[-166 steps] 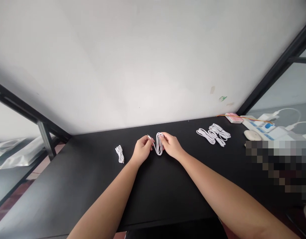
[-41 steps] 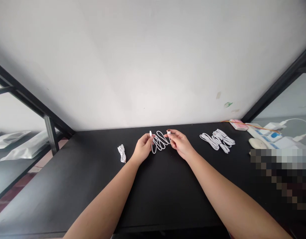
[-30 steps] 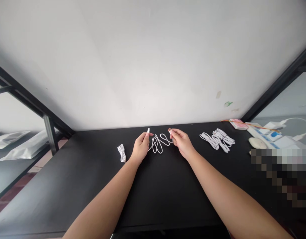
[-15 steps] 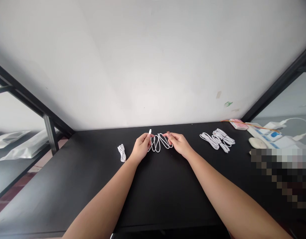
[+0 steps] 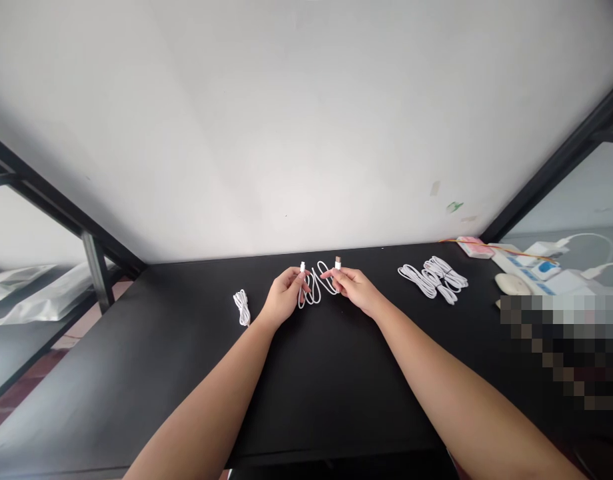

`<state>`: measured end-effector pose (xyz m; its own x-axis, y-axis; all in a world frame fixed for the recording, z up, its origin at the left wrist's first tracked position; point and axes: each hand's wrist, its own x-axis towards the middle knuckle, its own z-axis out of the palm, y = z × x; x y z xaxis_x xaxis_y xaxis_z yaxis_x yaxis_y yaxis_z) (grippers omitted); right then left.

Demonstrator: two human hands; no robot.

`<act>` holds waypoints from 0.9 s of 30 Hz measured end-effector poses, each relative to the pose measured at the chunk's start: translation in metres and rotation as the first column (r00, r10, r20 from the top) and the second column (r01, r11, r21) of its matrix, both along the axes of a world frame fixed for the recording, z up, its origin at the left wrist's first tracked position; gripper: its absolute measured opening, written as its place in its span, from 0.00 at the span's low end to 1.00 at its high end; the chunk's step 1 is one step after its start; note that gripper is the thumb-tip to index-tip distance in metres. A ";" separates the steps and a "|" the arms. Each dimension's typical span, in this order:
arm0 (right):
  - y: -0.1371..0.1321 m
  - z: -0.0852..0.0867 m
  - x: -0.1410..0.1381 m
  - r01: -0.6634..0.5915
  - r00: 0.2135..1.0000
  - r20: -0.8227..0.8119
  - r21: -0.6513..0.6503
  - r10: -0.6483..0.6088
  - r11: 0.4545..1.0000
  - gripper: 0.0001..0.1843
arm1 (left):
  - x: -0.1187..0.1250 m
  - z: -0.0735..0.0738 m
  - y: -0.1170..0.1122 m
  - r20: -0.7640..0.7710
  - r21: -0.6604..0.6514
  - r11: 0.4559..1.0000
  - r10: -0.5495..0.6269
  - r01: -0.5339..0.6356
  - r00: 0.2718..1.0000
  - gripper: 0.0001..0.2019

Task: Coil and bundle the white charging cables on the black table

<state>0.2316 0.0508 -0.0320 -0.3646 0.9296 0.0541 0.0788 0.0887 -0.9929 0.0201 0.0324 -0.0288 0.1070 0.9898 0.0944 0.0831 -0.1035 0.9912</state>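
A white USB cable (image 5: 315,291) lies in loose loops between my two hands, over the black tabletop (image 5: 306,380). My left hand (image 5: 285,293) is closed on one end, and a small white connector points up past the thumb. Pinched in my right hand (image 5: 354,285) is the other end, its flat USB plug (image 5: 338,262) standing upright above the fingers. Left of my left hand rests a small bundled white cable (image 5: 242,307). Further right, several bundled white cables (image 5: 434,279) lie partly across one another.
At the right stands a white power strip (image 5: 524,270) with plugs in it, beside a white mouse (image 5: 513,285) and a pink-and-white box (image 5: 475,247). A pale wall (image 5: 286,133) rises behind the table. Black metal bars (image 5: 94,267) flank both sides. Plastic-wrapped packages (image 5: 41,297) lie at the left.
My right hand has turned its plug from lying sideways to upright, with its face showing. The cable's loops have shifted between my hands. The view has moved slightly.
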 end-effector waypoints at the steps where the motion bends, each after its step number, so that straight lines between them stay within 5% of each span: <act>1: -0.001 0.001 0.000 -0.007 1.000 0.001 -0.001 0.007 1.000 0.28 | 0.000 0.000 0.000 -0.002 -0.001 1.000 0.004 -0.004 1.000 0.19; 27: -0.003 0.004 -0.001 -0.043 0.992 0.121 0.041 0.038 0.998 0.30 | 0.000 0.002 -0.001 0.002 -0.020 0.999 0.030 -0.030 1.000 0.18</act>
